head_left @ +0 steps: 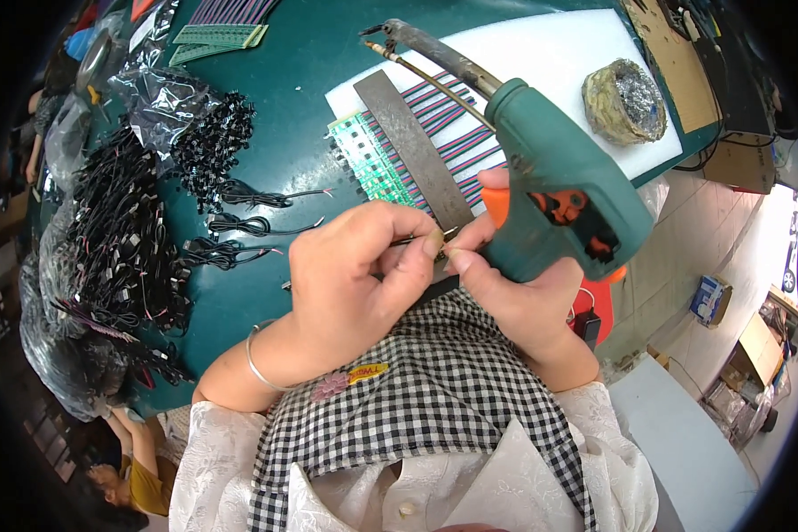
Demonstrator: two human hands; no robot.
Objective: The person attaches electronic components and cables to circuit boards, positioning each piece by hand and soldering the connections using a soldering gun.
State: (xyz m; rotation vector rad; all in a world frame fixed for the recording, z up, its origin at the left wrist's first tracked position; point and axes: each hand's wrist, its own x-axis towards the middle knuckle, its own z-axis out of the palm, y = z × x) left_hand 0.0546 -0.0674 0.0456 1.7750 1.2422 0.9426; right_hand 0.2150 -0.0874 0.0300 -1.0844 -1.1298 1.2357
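Note:
My left hand [350, 275] is closed, thumb and forefinger pinching the end of a thin dark cable [402, 240]. My right hand [532, 306] carries a green soldering gun [563, 151] with an orange trigger, its metal tip and solder feed tube pointing away to the upper left. The right thumb and forefinger also pinch at the cable's fine wire ends, meeting the left fingertips; the exact grip there is too small to make out. Just beyond lies a green circuit board panel [368, 160] with striped wires, under a flat dark metal bar [412, 146].
A white foam sheet [541, 53] lies under the boards, bearing a round tin [623, 102]. To the left are several coiled black cables [253, 226], a cable heap [120, 230] and small black parts [213, 133]. More wired boards [217, 35] sit at the far edge. Another person [142, 470] is at lower left.

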